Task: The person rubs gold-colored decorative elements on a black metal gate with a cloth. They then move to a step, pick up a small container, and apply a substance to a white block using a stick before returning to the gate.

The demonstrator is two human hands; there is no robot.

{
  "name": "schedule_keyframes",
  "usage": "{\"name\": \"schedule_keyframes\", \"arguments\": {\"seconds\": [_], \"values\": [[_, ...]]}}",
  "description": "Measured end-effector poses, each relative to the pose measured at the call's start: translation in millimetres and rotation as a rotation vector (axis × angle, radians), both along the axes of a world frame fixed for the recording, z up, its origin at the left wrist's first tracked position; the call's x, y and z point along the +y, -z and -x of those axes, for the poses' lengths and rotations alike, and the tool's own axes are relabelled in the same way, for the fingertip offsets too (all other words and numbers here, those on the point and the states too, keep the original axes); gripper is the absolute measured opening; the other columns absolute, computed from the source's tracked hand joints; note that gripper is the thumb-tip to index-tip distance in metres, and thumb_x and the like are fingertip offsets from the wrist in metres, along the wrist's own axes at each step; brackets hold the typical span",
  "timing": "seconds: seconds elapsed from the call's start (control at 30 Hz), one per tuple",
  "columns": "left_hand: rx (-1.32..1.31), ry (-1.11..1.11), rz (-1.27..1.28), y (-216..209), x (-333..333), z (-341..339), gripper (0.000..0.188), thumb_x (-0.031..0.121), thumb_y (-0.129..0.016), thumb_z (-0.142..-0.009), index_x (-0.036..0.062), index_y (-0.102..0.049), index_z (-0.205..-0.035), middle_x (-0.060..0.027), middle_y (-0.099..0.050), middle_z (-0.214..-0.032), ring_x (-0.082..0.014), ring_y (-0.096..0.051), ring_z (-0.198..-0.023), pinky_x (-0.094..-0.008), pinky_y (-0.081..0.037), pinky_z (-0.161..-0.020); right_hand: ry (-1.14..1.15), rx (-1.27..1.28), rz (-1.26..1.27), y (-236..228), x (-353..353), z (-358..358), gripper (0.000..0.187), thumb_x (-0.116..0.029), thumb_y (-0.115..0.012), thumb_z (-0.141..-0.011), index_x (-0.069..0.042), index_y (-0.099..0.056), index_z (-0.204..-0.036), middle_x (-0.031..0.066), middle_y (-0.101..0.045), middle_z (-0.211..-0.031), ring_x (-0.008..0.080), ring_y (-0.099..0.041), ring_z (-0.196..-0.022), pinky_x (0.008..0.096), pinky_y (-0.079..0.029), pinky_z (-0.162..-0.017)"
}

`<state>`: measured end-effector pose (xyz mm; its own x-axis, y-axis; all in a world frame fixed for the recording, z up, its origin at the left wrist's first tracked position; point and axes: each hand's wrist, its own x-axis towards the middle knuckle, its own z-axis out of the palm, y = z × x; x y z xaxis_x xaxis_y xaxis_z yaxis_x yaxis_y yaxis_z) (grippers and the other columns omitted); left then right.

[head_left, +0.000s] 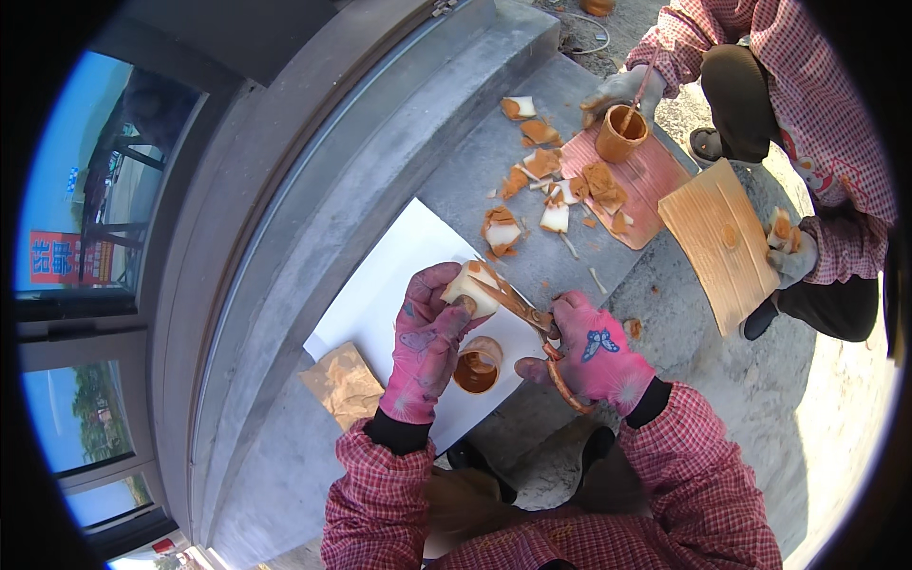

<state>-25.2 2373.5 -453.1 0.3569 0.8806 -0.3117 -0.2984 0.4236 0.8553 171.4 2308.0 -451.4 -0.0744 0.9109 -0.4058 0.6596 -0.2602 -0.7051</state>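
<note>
My left hand point(424, 344), in a stained pink glove, is closed around a white foam piece point(465, 293) with brown stains. My right hand point(597, 353), in a matching glove, grips brown-smeared scissors point(518, 306). One long handle loop hangs below its fingers. The scissors' blades reach left and meet the foam's upper right side; whether they bite into it I cannot tell. Beneath and between my hands, a small cup point(478, 369) with brown liquid inside stands on a white sheet point(380, 275).
Several brown-stained foam scraps point(556, 217) lie on the grey step beyond the sheet. At right, a person point(817, 104) with grey gloves handles a brown cup point(621, 135) over a pink board point(655, 190), near a cardboard piece point(717, 252). Stained paper point(344, 385) lies by my left forearm.
</note>
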Motion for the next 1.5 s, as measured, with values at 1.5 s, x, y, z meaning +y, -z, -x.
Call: {"name": "schedule_keyframes", "arguments": {"seconds": [1.5], "values": [[-0.463, -0.175, 0.497, -8, 6, 6, 0.042, 0.011, -0.058, -0.085, 0.0063, -0.043, -0.124, -0.0148, -0.053, -0.116, -0.0285, -0.058, -0.104, -0.0331, -0.053, -0.086, 0.084, 0.016, -0.116, -8, -2, -6, 0.061, -0.049, -0.075, -0.066, 0.002, -0.053, -0.090, 0.0167, -0.051, -0.094, 0.0311, -0.057, -0.080, 0.0379, -0.047, -0.067]]}}
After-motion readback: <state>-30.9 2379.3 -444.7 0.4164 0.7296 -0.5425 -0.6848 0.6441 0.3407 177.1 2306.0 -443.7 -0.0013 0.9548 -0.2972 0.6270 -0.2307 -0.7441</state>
